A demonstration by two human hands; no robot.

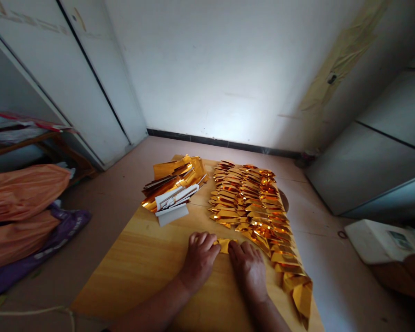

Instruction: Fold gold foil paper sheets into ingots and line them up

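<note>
A: Where is the piece being handled?

B: The small gold foil strip [224, 246] lies on the wooden worktop [138, 258], between the person's two hands, just beside the lower ends of the folded rows.

A: How is the left hand [201, 258] set?

B: Its fingers are bent and drawn close together, holding the strip's left end.

A: And the right hand [249, 267]?

B: Much the same: fingers curled down over the right end, keeping it held. I can't tell how firmly either one grips, since the undersides are hidden.

A: What sits around them?

B: Folded gold foil pieces [252, 203] overlap in rows on the right, the outermost row running past the right hand toward the near corner. At the far left is a loose pile of gold foil sheets [193, 173], with white-backed sheets [174, 197] fanned on its near side.

A: And beyond?

B: A white wall [210, 69] with black skirting [207, 140]. Off to the left, crumpled orange material [24, 191] rests against a purple bag [60, 230].
</note>
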